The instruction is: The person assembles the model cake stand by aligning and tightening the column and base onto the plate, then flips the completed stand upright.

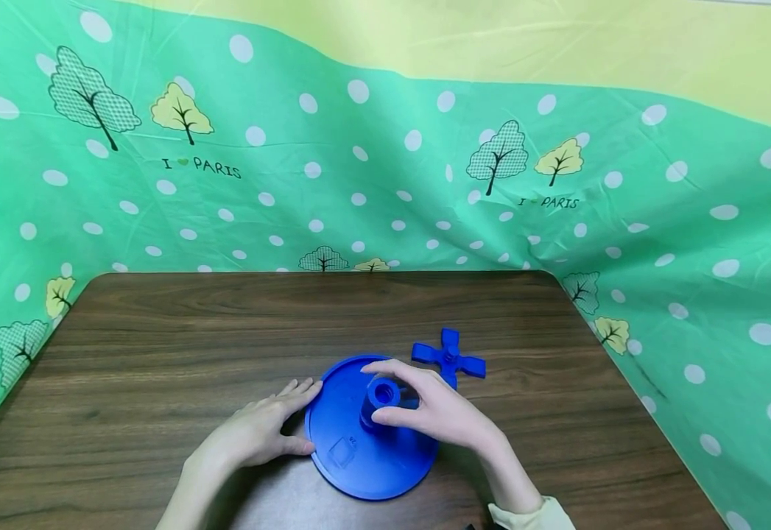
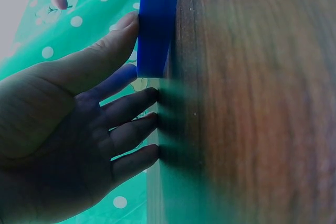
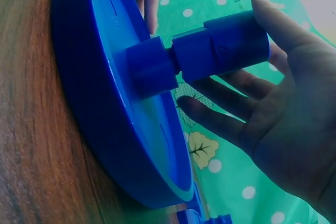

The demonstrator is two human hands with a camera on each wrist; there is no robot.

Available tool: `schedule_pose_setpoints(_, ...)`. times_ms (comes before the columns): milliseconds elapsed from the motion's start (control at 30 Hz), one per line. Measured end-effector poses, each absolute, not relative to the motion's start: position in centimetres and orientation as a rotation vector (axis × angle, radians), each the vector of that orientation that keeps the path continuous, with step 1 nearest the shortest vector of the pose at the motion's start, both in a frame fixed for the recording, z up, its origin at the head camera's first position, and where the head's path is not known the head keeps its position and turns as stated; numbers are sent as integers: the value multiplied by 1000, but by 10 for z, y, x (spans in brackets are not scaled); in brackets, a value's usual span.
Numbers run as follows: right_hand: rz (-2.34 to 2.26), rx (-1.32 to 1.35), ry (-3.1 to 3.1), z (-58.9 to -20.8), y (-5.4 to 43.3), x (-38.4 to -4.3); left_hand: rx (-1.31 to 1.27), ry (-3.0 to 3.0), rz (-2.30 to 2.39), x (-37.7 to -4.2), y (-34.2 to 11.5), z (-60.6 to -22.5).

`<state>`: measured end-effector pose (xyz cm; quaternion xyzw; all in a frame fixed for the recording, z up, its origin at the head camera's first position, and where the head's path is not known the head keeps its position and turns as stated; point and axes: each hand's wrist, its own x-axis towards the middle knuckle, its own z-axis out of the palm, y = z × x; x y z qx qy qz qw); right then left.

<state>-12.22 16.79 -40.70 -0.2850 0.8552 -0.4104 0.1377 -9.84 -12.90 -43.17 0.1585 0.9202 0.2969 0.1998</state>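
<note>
The blue disc (image 1: 392, 471) lies flat on the tabletop (image 1: 160, 353) between the two hands, a blue tube (image 3: 236, 45) standing up from the short stub (image 3: 152, 69) at its middle, and a blue four-armed cross (image 1: 450, 353) lies just beyond, to the right. All three look like moulded plastic, so they should be stiff and light, fairly smooth, and in little danger from ordinary handling; the narrow joint between stub and tube seems the place most likely to suffer if the tube were levered sideways. The disc is best steadied by its raised rim, low and from the side, and the tube taken round its wide upper part, thumb opposite fingers. The left hand (image 1: 259, 427) is spread, its thumb and a fingertip against the rim. The right hand (image 1: 448, 408) makes a wide, loose curve about the tube, the thumb by the near side and the forefinger standing off from the far side; whether it bears on the plastic is perhaps impossible to judge from here. How deeply the tube sits in the stub is hidden, as is the disc's underside. In the head view the right hand covers the tip of one cross arm, and the left wrist view cuts off most of the disc.
</note>
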Motion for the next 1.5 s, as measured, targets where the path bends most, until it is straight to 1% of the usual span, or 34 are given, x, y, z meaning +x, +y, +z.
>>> schedule_pose_setpoints(200, -1202, -910, 2373, -407, 173, -124, 458, 2570, 837, -98, -130, -431)
schedule_pose_setpoints(333, -1220, -920, 2358, -407, 175, -125, 475, 2568, 842, -98, -130, -431)
schedule_pose_setpoints(667, -1200, -729, 2487, -407, 165, -119, 415, 2553, 822, -98, -129, -433)
schedule_pose_setpoints(900, -1177, -879, 2427, -405, 170, -121, 426, 2568, 818, -99, -129, -434)
schedule_pose_setpoints(1000, -1179, -887, 2385, -404, 173, -123, 439, 2571, 821, -100, -129, -434)
schedule_pose_setpoints(1133, -1194, -867, 2351, -405, 175, -124, 447, 2569, 825, -100, -129, -434)
schedule_pose_setpoints(1500, -1196, -734, 2498, -408, 165, -120, 450, 2569, 836, -99, -129, -434)
